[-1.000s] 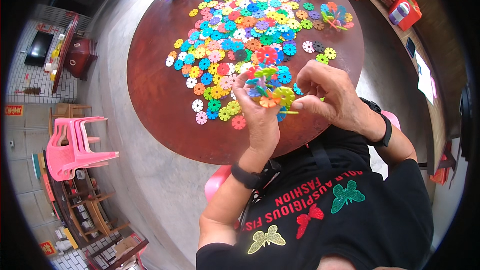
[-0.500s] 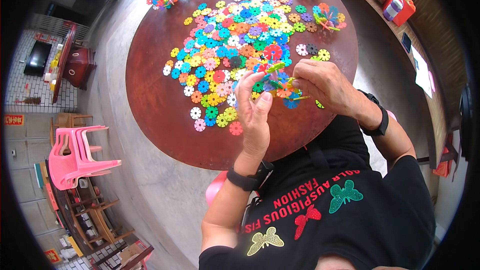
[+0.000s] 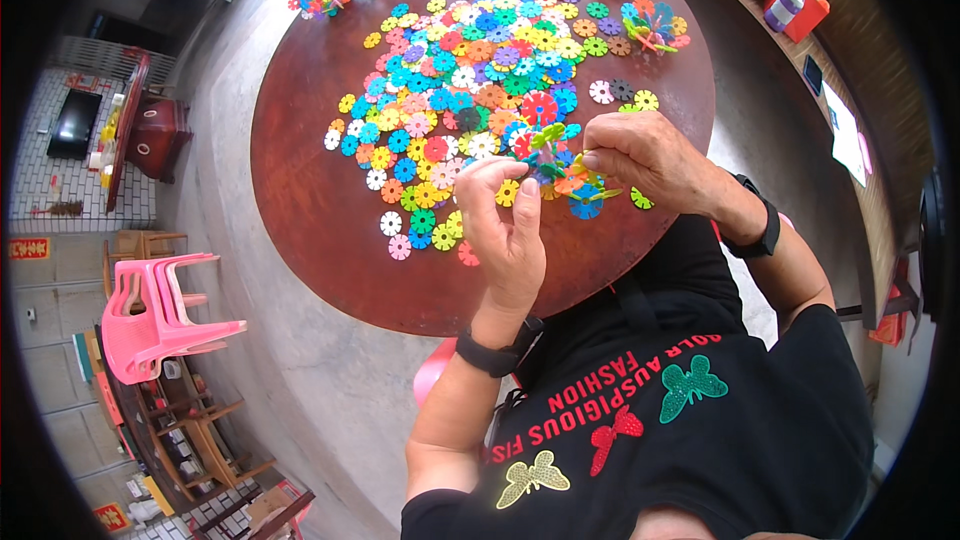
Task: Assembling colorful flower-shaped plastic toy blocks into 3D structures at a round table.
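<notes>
Between my hands, above the near side of the table, is a cluster of interlocked notched plastic discs (image 3: 548, 162) in green, yellow, orange, blue and other colours. My left hand (image 3: 505, 225) pinches its left side at a teal disc, forefinger and thumb close together. On the other side my right hand (image 3: 650, 162) grips a yellow disc (image 3: 580, 164) edge-on at the cluster, its fingers curled. A blue disc (image 3: 586, 202) shows under the right hand. Loose notched discs (image 3: 425, 125) of many colours lie spread beyond and left of my hands.
The round brown table (image 3: 310, 230) carries several finished disc clusters along its far rim, one (image 3: 655, 25) at the far right. A side counter at right holds a red box (image 3: 800, 15), a phone (image 3: 813, 75) and papers (image 3: 845, 140). Stacked pink chairs (image 3: 150, 315) stand at left.
My left hand's raised fingers have lowered and closed in on the cluster's left side. The right hand keeps its grip and has shifted slightly up.
</notes>
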